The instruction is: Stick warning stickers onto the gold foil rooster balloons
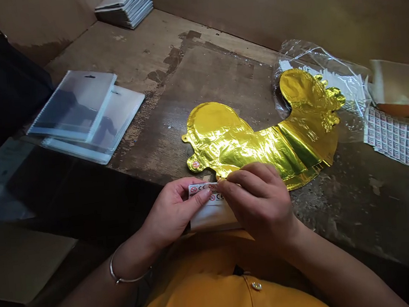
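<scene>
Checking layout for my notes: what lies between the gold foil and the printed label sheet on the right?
Crumpled clear plastic, between the gold foil and the label sheet, in the head view.

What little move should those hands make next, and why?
I'd probably have the right hand gently lift one sticker: its fingertips are together at the top edge of the sticker sheet, which the left hand grips, just in front of the gold foil balloon.
</scene>
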A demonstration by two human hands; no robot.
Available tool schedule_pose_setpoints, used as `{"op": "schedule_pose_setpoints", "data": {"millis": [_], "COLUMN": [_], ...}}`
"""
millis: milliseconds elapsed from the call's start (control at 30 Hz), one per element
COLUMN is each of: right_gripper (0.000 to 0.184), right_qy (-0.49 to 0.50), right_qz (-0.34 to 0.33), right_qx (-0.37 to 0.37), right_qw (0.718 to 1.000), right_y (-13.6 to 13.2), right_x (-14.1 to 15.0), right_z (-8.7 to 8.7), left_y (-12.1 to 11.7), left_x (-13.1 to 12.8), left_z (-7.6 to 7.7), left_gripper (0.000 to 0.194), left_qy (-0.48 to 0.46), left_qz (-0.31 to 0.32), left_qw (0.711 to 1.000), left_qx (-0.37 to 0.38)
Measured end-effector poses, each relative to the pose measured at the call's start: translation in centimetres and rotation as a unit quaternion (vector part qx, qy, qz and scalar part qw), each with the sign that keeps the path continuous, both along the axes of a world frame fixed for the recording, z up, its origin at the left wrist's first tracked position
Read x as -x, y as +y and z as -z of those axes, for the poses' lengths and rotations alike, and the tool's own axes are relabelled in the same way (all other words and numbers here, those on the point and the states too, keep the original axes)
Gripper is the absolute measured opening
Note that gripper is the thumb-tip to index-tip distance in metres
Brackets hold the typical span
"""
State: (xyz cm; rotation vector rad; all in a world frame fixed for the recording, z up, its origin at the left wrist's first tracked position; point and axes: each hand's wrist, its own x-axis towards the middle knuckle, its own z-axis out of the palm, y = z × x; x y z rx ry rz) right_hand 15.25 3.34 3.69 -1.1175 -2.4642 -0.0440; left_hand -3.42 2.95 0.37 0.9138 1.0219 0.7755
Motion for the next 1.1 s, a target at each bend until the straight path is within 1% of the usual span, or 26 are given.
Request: {"op": "schedule_pose_setpoints", "data": {"millis": [100,233,300,367,400,433,467,500,533,567,600,633,667,700,733,767,833,900,1000,1100], "right_gripper": [0.012,0.016,0.016,0.013,0.011,0.008,0.006,0.002,0.004,0.008,0.011,0.014,0.015,0.017,0.018,0.020,0.022,0.023,0.026,0.027], "right_qy": [0.008,0.052,0.072,0.108,0.137,0.172,0.210,0.247,0.280,0.305,0.322,0.327,0.324,0.316,0.305,0.294,0.270,0.250,0.247,0.257], "right_qz": [-0.026,-0.053,-0.058,-0.024,0.010,0.055,0.105,0.153,0.192,0.213,0.220,0.217,0.210,0.205,0.203,0.203,0.210,0.224,0.245,0.234], "right_qx": [-0.028,-0.054,-0.051,-0.020,-0.003,0.014,0.037,0.065,0.106,0.161,0.218,0.272,0.317,0.348,0.367,0.376,0.378,0.373,0.356,0.342], "right_qw": [0.999,0.996,0.994,0.994,0.991,0.983,0.971,0.955,0.935,0.914,0.895,0.879,0.866,0.859,0.855,0.855,0.860,0.865,0.867,0.873], "right_y": [0.1,0.0,-0.3,-0.2,0.0,0.5,1.2,2.1,3.0,4.0,4.8,5.6,6.1,6.5,6.7,6.8,6.8,6.8,6.8,6.4], "right_x": [-0.3,-0.2,0.0,-0.1,-0.2,-0.3,-0.4,-0.5,-0.5,-0.4,-0.2,0.2,0.6,1.0,1.4,1.7,1.9,1.7,1.4,1.6], "right_z": [0.8,1.7,1.5,0.8,0.3,-0.2,-0.6,-0.8,-0.8,-0.6,-0.1,0.4,1.1,1.7,2.4,2.9,3.6,3.9,3.7,3.4], "left_y": [-0.2,-0.5,-0.7,-0.7,-0.7,-0.6,-0.5,-0.3,0.0,0.4,0.9,1.4,1.9,2.3,2.7,2.9,3.1,3.0,2.9,2.9], "left_x": [0.0,-0.2,-0.2,0.0,0.1,0.4,0.6,0.9,1.1,1.4,1.6,1.7,1.9,2.0,2.1,2.1,2.2,2.1,2.0,2.0], "left_z": [0.6,1.7,2.0,2.0,1.9,1.7,1.5,1.3,1.1,1.0,1.1,1.3,1.5,1.9,2.2,2.5,3.0,3.3,3.3,3.3], "left_gripper": [0.020,0.023,0.025,0.027,0.027,0.025,0.021,0.017,0.013,0.012,0.012,0.012,0.012,0.012,0.012,0.011,0.012,0.012,0.013,0.014], "left_qy": [-0.041,-0.103,-0.115,-0.091,-0.054,0.000,0.062,0.124,0.179,0.224,0.260,0.293,0.324,0.352,0.371,0.383,0.390,0.392,0.392,0.390], "left_qz": [-0.005,-0.017,-0.019,-0.016,-0.017,-0.022,-0.030,-0.034,-0.032,-0.023,-0.006,0.013,0.031,0.046,0.055,0.062,0.065,0.058,0.050,0.049], "left_qw": [0.999,0.992,0.989,0.991,0.996,0.999,0.996,0.981,0.952,0.913,0.871,0.834,0.805,0.785,0.772,0.766,0.763,0.763,0.763,0.762], "left_qx": [0.025,0.072,0.094,0.093,0.071,0.024,-0.050,-0.144,-0.246,-0.340,-0.416,-0.468,-0.496,-0.508,-0.512,-0.512,-0.511,-0.512,-0.512,-0.515]}}
